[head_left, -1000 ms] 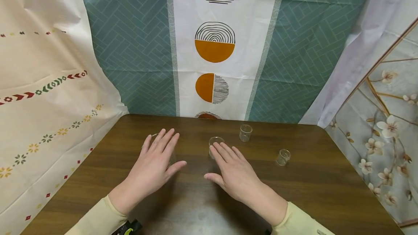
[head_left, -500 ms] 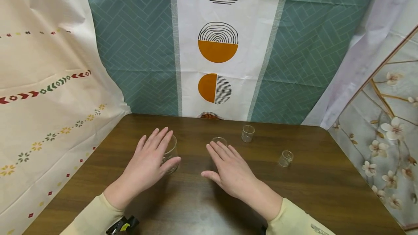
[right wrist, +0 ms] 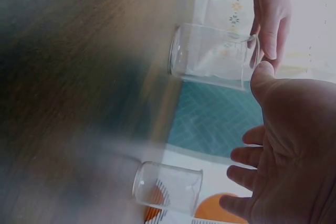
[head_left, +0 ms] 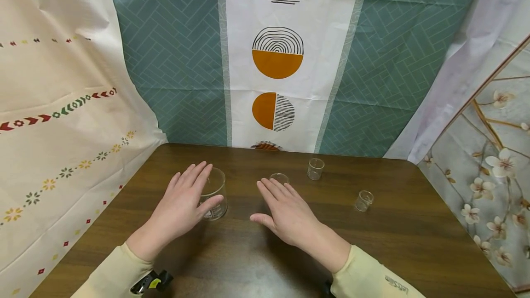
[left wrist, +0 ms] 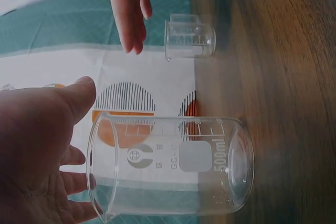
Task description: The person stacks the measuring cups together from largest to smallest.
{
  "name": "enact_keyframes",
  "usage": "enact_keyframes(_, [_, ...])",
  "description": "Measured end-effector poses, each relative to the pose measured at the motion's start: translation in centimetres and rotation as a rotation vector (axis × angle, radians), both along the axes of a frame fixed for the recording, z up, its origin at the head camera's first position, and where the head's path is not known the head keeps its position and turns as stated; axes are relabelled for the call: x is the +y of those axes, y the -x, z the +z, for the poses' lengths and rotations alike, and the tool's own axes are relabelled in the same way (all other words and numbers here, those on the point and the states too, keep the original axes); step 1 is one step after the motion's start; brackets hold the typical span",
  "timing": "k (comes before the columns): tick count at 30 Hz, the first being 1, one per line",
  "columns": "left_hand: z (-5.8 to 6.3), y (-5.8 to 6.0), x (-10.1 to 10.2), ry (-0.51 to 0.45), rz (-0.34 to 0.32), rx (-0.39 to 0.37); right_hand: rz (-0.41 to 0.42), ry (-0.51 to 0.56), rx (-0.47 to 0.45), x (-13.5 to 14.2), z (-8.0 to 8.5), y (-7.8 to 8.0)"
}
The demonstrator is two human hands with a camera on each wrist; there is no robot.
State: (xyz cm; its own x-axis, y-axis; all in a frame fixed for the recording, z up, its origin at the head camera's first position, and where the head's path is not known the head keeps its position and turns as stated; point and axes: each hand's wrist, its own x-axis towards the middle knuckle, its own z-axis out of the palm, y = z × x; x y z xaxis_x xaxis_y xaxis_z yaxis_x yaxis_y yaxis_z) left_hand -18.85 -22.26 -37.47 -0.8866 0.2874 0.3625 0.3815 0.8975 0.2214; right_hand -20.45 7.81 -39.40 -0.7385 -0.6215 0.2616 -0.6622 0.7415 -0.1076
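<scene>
Our left grip [head_left: 178,197] and right grip [head_left: 290,215] hang palm down above the wooden tabletop [head_left: 244,261], fingers straight, thumbs spread apart and pointing toward each other. Near our left is the rim of the upright large beaker [left wrist: 170,166]; just beyond our right stands a smaller beaker [right wrist: 168,188].

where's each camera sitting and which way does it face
Head: on the head, facing forward and down over the table; left hand, right hand, sleeves show.
Left wrist: on that wrist, facing past the left hand to the large beaker; right hand shows.
Right wrist: on that wrist, facing past the right hand toward a smaller beaker; left hand shows.
Wrist views share the large beaker and both hands.
</scene>
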Motion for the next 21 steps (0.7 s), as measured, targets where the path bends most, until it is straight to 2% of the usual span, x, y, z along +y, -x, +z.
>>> enact_keyframes(5, [0.0, 0.1, -0.4, -0.016, 0.004, -0.02, 0.001, 0.002, -0.017, -0.4, 0.0, 0.3])
enact_keyframes(15, [-0.3, 0.4, -0.8, -0.04, -0.003, -0.004, -0.006, -0.012, -0.04, -1.3, -0.1, 0.8])
enact_keyframes(21, [-0.5, 0.4, -1.1, -0.067, 0.005, -0.038, -0.007, -0.006, -0.073, -1.6, -0.2, 0.8])
